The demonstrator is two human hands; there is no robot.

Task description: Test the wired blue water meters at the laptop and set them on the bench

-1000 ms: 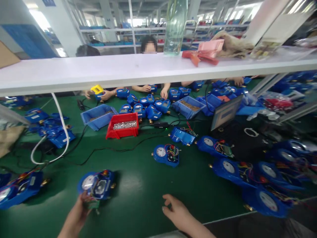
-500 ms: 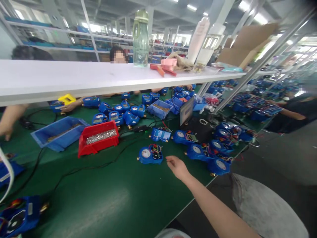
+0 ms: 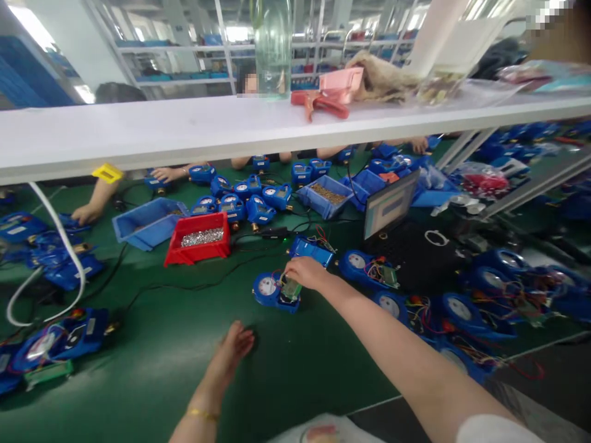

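Right hand grip is closed on blue round-dialled plastic meter. Left hand lies flat, grip wide, on green tabletop. Beyond the grip, red plastic bin is filled with silver screws.

water meter at table centre, right hand on it | left hand at 7 o'clock, flat on table | screw bin at 10 o'clock | laptop at 2 o'clock | more meters at 3 o'clock | shelf above, bottle on it
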